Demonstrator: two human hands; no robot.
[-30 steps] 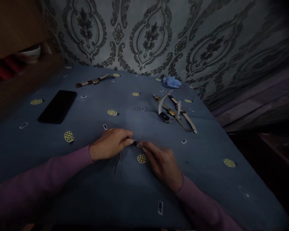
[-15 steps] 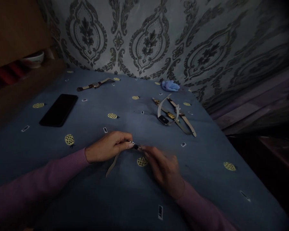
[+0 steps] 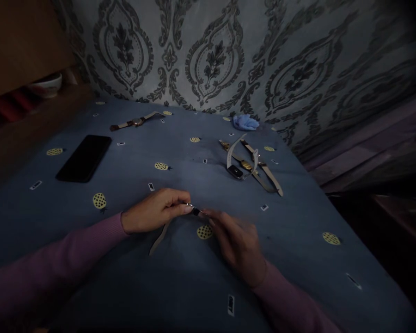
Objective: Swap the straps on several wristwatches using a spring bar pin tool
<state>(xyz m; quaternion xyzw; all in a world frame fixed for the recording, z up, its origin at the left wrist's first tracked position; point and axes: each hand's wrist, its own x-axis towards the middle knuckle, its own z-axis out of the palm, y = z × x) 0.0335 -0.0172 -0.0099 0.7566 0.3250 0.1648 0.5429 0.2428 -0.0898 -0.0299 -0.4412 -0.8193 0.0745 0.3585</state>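
Observation:
A small wristwatch [image 3: 195,211] with a dark face and shiny metal case is held just above the table in front of me. My left hand [image 3: 156,210] pinches its left side between thumb and fingers, and a light strap [image 3: 159,239] hangs below that hand. On the opposite side, my right hand [image 3: 237,243] is closed with its fingertips at the watch's right end. A thin part shows there, but my fingers hide most of it. The watch's other strap cannot be seen clearly.
Beyond my right hand lie a smartwatch [image 3: 235,172] with a pale band, a gold watch [image 3: 246,165] and a strap watch [image 3: 268,175], overlapping. A crumpled blue cloth [image 3: 245,122] sits near the wall. Leftward are a black phone [image 3: 84,158] and another watch [image 3: 136,122].
Both hands keep their grip on the watch, almost still. The view has shifted very slightly; the other objects stay where they were.

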